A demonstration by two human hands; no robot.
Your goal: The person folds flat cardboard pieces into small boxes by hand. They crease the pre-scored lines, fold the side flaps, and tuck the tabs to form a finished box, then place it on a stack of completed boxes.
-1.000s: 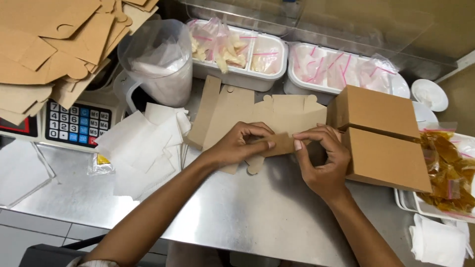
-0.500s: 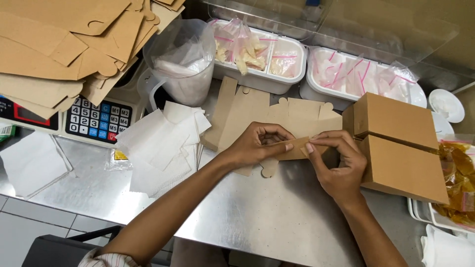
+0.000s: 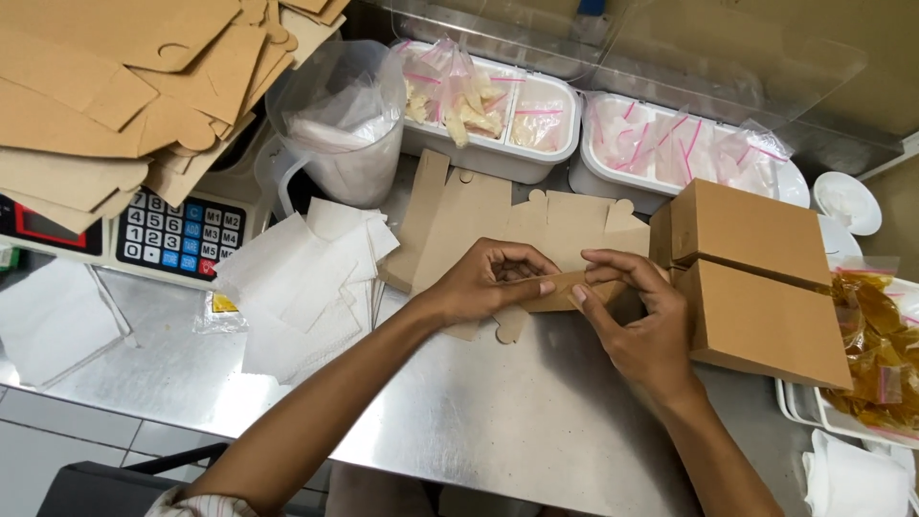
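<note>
At centre of the steel surface (image 3: pixel 498 421), left hand (image 3: pixel 483 282) and right hand (image 3: pixel 637 321) are both pinching a flap of the flat cardboard box blank (image 3: pixel 507 225), creasing it. Two folded boxes (image 3: pixel 756 273) are sitting stacked just right; white paper sheets (image 3: pixel 306 278) lying left.

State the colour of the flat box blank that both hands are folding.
Plain brown; the box blank shows best in the head view, pinched by the left hand and right hand.
</note>
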